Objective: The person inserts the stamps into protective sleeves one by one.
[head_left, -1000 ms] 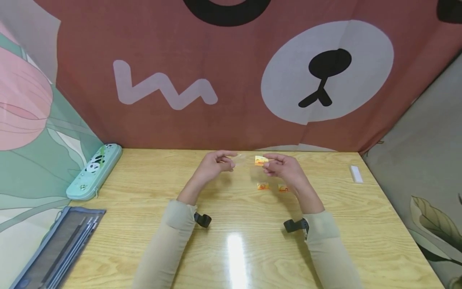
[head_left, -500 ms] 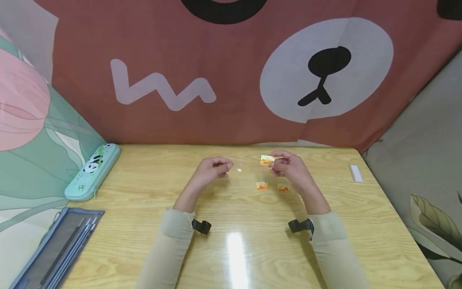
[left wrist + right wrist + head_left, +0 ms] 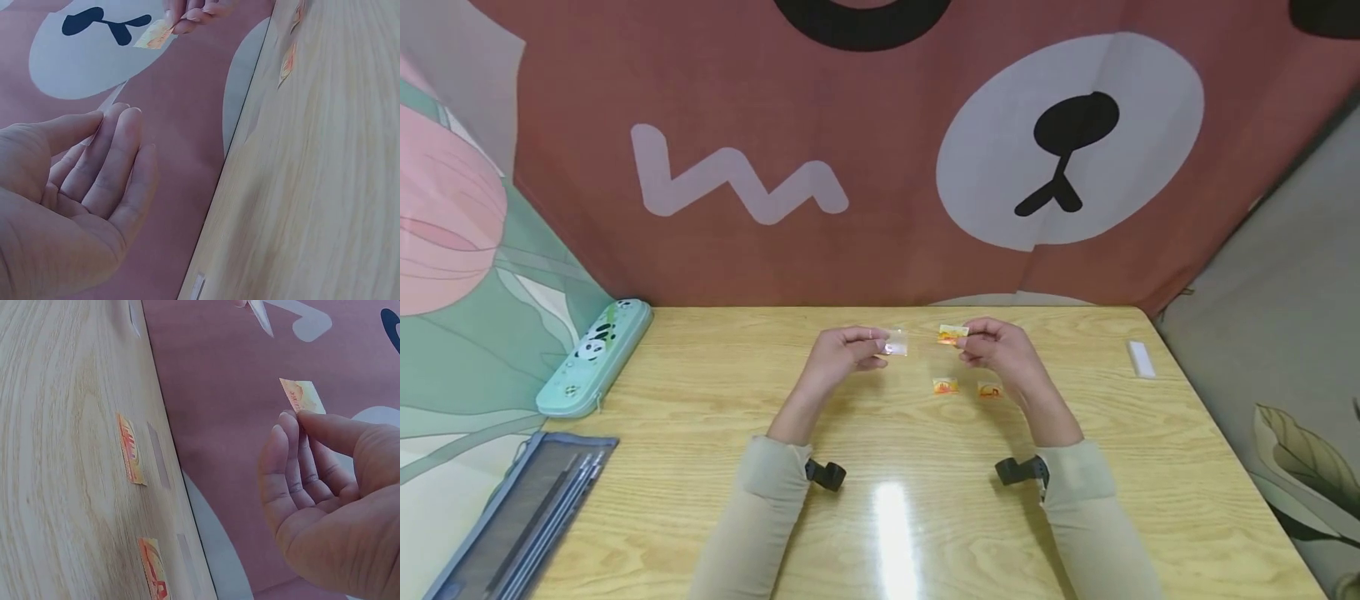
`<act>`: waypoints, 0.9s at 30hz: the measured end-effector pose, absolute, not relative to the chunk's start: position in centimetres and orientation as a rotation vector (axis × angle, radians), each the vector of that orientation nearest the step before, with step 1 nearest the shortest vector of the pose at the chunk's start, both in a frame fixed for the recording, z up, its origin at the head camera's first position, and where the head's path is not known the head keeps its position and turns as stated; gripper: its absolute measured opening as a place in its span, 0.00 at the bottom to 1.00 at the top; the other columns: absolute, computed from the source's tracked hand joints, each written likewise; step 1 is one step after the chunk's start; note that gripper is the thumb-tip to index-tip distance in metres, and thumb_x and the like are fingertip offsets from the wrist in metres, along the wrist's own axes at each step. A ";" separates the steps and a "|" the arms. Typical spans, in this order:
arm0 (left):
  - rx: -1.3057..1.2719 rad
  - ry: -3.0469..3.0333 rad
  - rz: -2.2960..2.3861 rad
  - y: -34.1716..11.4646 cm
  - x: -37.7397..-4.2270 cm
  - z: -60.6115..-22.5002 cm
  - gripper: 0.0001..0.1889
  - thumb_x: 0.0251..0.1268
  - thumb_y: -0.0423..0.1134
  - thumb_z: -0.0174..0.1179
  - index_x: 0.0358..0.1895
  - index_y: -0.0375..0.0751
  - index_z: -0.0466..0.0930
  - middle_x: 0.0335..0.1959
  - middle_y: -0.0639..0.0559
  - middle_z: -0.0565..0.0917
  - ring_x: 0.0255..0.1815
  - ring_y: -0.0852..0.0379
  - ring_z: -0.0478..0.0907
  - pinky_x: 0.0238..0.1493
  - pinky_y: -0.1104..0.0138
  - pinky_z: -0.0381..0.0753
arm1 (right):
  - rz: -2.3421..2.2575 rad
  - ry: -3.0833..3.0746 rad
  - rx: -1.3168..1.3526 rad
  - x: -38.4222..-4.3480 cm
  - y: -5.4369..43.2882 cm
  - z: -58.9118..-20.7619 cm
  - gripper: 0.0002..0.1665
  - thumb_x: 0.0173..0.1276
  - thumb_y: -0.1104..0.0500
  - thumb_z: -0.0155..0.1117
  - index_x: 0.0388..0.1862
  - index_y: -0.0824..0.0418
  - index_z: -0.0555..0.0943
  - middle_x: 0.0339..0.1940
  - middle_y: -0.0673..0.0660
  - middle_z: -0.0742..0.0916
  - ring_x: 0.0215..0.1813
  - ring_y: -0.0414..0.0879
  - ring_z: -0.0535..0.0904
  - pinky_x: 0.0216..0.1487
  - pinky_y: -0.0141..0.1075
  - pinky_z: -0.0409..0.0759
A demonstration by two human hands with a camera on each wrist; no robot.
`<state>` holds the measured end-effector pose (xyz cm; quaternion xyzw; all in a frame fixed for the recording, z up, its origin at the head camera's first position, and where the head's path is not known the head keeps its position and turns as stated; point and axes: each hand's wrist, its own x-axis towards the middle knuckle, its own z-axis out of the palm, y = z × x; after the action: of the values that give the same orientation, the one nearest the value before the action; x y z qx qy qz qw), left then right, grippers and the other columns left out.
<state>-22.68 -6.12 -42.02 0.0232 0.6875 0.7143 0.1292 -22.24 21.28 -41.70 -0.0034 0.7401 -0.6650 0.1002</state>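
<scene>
My left hand (image 3: 844,360) pinches a small clear plastic piece (image 3: 896,342) between thumb and fingertips, held above the back of the table. In the left wrist view the plastic piece (image 3: 111,103) shows nearly edge-on. A small flat yellow-and-orange printed piece (image 3: 952,334) is pinched at its edge by my right hand (image 3: 1002,354), facing the plastic with a gap between them. Two similar printed pieces lie on the table below the right hand: one to the left (image 3: 945,386), the other near the right wrist (image 3: 989,390). Red-orange print shows on both in the right wrist view.
A mint panda pencil case (image 3: 597,357) lies at the back left, with a blue-edged mesh pouch (image 3: 550,500) of pencils in front of it. At the back right lies a small white block (image 3: 1141,360). A patterned curtain (image 3: 775,258) hangs along the table's back edge.
The left hand has come down slightly and turned the clear plastic flatter to view. The right hand has shifted a little to the right, uncovering more of the right-hand piece on the table.
</scene>
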 end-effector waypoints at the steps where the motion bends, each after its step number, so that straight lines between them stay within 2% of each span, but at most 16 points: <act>1: 0.069 1.999 2.081 -6.1 -22.6 -42.0 0.16 0.70 0.30 0.61 0.56 0.23 0.81 0.55 0.29 0.84 0.32 0.60 0.89 0.46 0.65 0.90 | -1.964 2.188 -0.012 -22.2 21.3 -41.7 0.13 0.75 0.63 0.61 0.53 0.68 0.76 0.34 0.44 0.88 0.36 0.39 0.85 0.47 0.37 0.88; 6: 0.047 2.001 2.100 -5.8 -22.3 -41.7 0.13 0.70 0.31 0.62 0.53 0.31 0.85 0.47 0.36 0.88 0.43 0.46 0.90 0.48 0.61 0.89 | -1.970 2.177 0.021 -22.1 21.2 -41.7 0.18 0.75 0.62 0.62 0.58 0.71 0.76 0.36 0.46 0.87 0.37 0.38 0.86 0.50 0.38 0.88; 8: 0.038 2.005 2.099 -5.7 -22.3 -41.7 0.12 0.70 0.31 0.62 0.53 0.33 0.86 0.45 0.38 0.89 0.43 0.44 0.90 0.50 0.58 0.89 | -1.978 2.170 0.035 -22.1 21.1 -41.6 0.19 0.76 0.62 0.61 0.59 0.72 0.75 0.36 0.47 0.87 0.37 0.37 0.86 0.49 0.37 0.89; 11: 0.020 2.007 2.096 -5.6 -22.3 -41.8 0.12 0.70 0.30 0.61 0.53 0.33 0.85 0.47 0.38 0.88 0.36 0.52 0.90 0.52 0.55 0.88 | -1.997 2.156 0.041 -22.1 21.0 -41.6 0.19 0.76 0.61 0.61 0.59 0.73 0.74 0.35 0.48 0.88 0.37 0.37 0.86 0.48 0.35 0.89; 14: -0.007 2.007 2.088 -5.4 -22.3 -41.8 0.13 0.70 0.30 0.60 0.55 0.32 0.84 0.50 0.37 0.87 0.30 0.60 0.88 0.51 0.56 0.89 | -2.017 2.150 0.044 -22.0 20.9 -41.6 0.18 0.77 0.61 0.60 0.57 0.72 0.75 0.34 0.48 0.88 0.36 0.38 0.87 0.48 0.36 0.89; 17: -0.022 2.004 2.097 -5.2 -22.3 -41.8 0.13 0.70 0.30 0.60 0.55 0.31 0.84 0.51 0.35 0.87 0.29 0.60 0.88 0.46 0.61 0.90 | -2.015 2.157 0.035 -22.0 20.8 -41.6 0.18 0.77 0.60 0.61 0.58 0.71 0.76 0.35 0.49 0.89 0.36 0.38 0.87 0.48 0.37 0.89; 21: -0.017 1.994 2.127 -5.0 -22.3 -41.8 0.12 0.69 0.30 0.62 0.52 0.30 0.85 0.53 0.37 0.87 0.41 0.48 0.91 0.43 0.63 0.90 | -2.002 2.173 0.051 -22.0 20.8 -41.6 0.19 0.78 0.59 0.60 0.60 0.69 0.75 0.37 0.49 0.89 0.36 0.38 0.87 0.48 0.38 0.89; 24: -0.013 1.983 2.143 -4.9 -22.4 -41.9 0.13 0.70 0.31 0.63 0.52 0.28 0.84 0.57 0.37 0.85 0.51 0.39 0.87 0.44 0.63 0.90 | -2.008 2.172 0.068 -22.0 20.7 -41.5 0.19 0.78 0.59 0.58 0.61 0.69 0.75 0.37 0.48 0.89 0.36 0.38 0.87 0.48 0.38 0.89; 27: -0.024 1.988 2.134 -4.8 -22.4 -42.0 0.14 0.70 0.33 0.64 0.52 0.26 0.84 0.57 0.37 0.85 0.51 0.36 0.86 0.44 0.63 0.90 | -2.013 2.165 0.066 -22.0 20.5 -41.4 0.20 0.78 0.59 0.59 0.61 0.71 0.75 0.36 0.47 0.88 0.35 0.38 0.87 0.46 0.35 0.89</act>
<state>-22.42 -4.83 -42.02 -0.0082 0.6773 0.7271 0.1120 -22.02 20.50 -41.41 0.0222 0.7290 -0.6779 0.0921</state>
